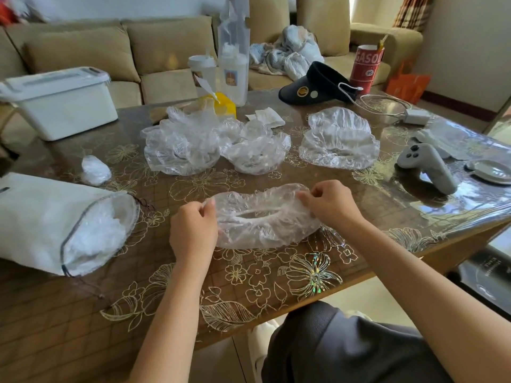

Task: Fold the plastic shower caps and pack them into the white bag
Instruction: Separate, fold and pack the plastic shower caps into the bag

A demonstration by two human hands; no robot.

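A clear plastic shower cap (pixel 262 217) lies stretched out on the table in front of me. My left hand (pixel 193 230) pinches its left edge and my right hand (pixel 329 203) pinches its right edge. The white drawstring bag (pixel 41 217) lies on its side at the left, its mouth facing right with folded caps showing inside. Three more loose caps lie further back: one (pixel 179 150) at the left, one (pixel 257 153) in the middle, one (pixel 340 139) at the right. A small folded cap (pixel 95 170) sits near the bag.
A grey controller (pixel 425 167) and a small dish (pixel 489 172) sit at the right. A black visor (pixel 315 84), a red can (pixel 366 67), a charger (pixel 417 116), a yellow box (pixel 225 105) and bottles stand at the back. A white bin (pixel 58 103) is far left. The table edge (pixel 414 255) runs near my right arm.
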